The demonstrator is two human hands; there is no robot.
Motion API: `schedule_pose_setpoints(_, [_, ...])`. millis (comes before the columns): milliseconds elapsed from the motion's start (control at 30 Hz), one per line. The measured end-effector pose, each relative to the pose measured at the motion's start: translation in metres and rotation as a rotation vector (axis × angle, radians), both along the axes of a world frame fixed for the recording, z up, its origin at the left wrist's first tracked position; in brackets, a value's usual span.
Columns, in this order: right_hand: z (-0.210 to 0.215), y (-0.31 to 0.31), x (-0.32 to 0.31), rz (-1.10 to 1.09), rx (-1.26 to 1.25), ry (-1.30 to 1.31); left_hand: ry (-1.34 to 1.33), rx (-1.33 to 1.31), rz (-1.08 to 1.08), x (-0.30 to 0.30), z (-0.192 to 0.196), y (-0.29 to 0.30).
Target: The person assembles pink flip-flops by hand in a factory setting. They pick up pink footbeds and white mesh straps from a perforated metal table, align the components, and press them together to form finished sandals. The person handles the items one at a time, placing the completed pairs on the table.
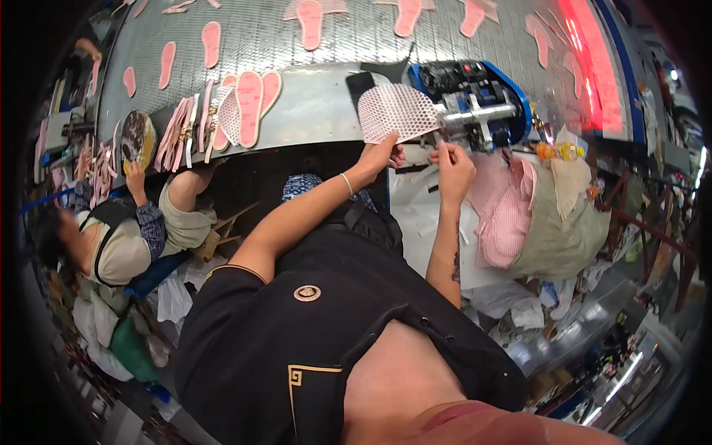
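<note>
A pale pink perforated shoe upper piece [397, 111] lies spread at the blue-based machine [475, 104], its right end close to the machine's metal arm. My left hand [384, 154] pinches the near edge of this piece, thumb on top and fingers curled beneath. Just right of it, my right hand [454, 170] is raised with thumb and forefinger pressed together below the piece's right corner. What those fingertips hold, if anything, is too small to make out.
Pink insoles [310, 26] lie along the conveyor belt [256, 44]. Pink straps [174, 133] and stacked insoles [250, 107] sit on the metal ledge to the left. At right, a sack [571, 237] holds striped pink pieces [504, 222]. A co-worker [122, 241] sits at far left.
</note>
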State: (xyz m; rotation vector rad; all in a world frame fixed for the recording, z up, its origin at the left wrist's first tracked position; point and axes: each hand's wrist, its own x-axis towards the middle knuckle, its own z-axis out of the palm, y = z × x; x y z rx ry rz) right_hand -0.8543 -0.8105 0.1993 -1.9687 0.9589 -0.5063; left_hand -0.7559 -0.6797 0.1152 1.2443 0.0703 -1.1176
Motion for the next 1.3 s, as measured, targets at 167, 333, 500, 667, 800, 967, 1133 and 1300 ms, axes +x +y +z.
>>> schedule_pose_setpoints(167, [0.034,0.036,0.037,0.459,-0.495,0.058,0.004,-0.001,0.169,0.038,-0.006,0.017])
schedule_pose_setpoints(333, [0.013,0.098,0.105,0.737,-0.653,0.270,-0.819,-0.028,0.212,0.080,-0.008,0.064])
schedule_pose_setpoints(500, [-0.009,0.125,0.195,0.566,-0.186,0.535,-0.515,-0.025,-0.101,0.176,0.037,0.135])
schedule_pose_setpoints(667, [-0.046,0.115,0.264,0.517,0.255,0.043,-0.743,0.393,0.446,0.324,-0.027,0.209])
schedule_pose_setpoints(800, [-0.004,0.143,0.330,0.378,0.713,-0.191,-1.094,1.088,0.457,0.436,-0.063,0.255])
schedule_pose_setpoints(967, [0.053,0.168,0.427,0.403,0.938,-0.421,-1.158,1.396,0.382,0.499,-0.122,0.275])
schedule_pose_setpoints(1133, [0.056,0.193,0.527,0.462,1.275,-0.675,-0.975,1.323,0.323,0.506,-0.117,0.277])
schedule_pose_setpoints(1300, [-0.104,0.233,0.628,0.213,1.268,-0.671,-0.807,1.176,0.589,0.484,-0.086,0.294])
